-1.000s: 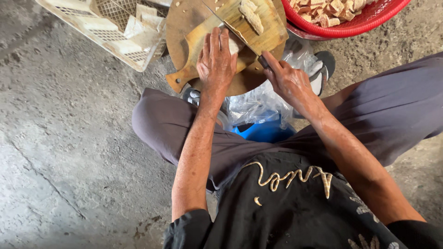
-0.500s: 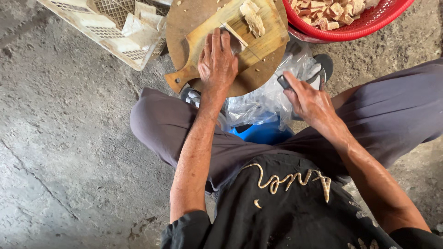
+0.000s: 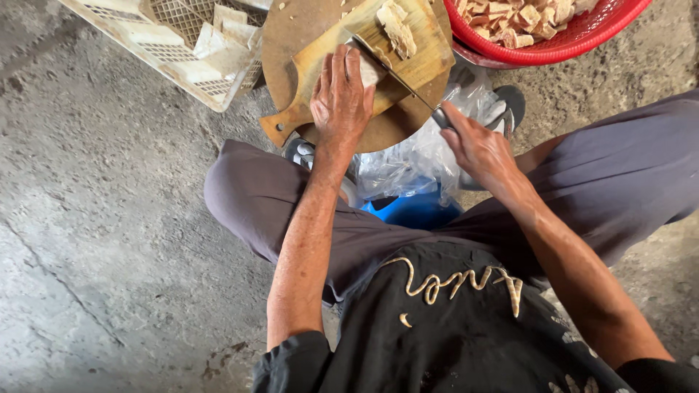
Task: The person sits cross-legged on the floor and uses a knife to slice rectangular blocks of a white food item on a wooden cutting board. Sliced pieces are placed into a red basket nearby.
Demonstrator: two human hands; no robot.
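A wooden cutting board [image 3: 429, 54] with a handle lies on a round wooden block [image 3: 295, 29]. My left hand [image 3: 341, 94] presses flat on a pale block of food [image 3: 371, 69] on the board. My right hand [image 3: 477, 145] grips the dark handle of a knife [image 3: 397, 73], whose blade crosses the board beside my left fingers. Cut pale pieces [image 3: 397, 29] sit on the board beyond the blade.
A red basket [image 3: 575, 40] of cut pieces stands at the top right. At the top left is a cream plastic crate [image 3: 145, 33] with pale slabs. A clear plastic bag [image 3: 415, 160] and a blue container [image 3: 415, 211] sit between my knees on the concrete floor [image 3: 109, 218].
My right hand pulled the knife back toward my knee, then returned it so the blade lies across the board. My left hand stayed on the food.
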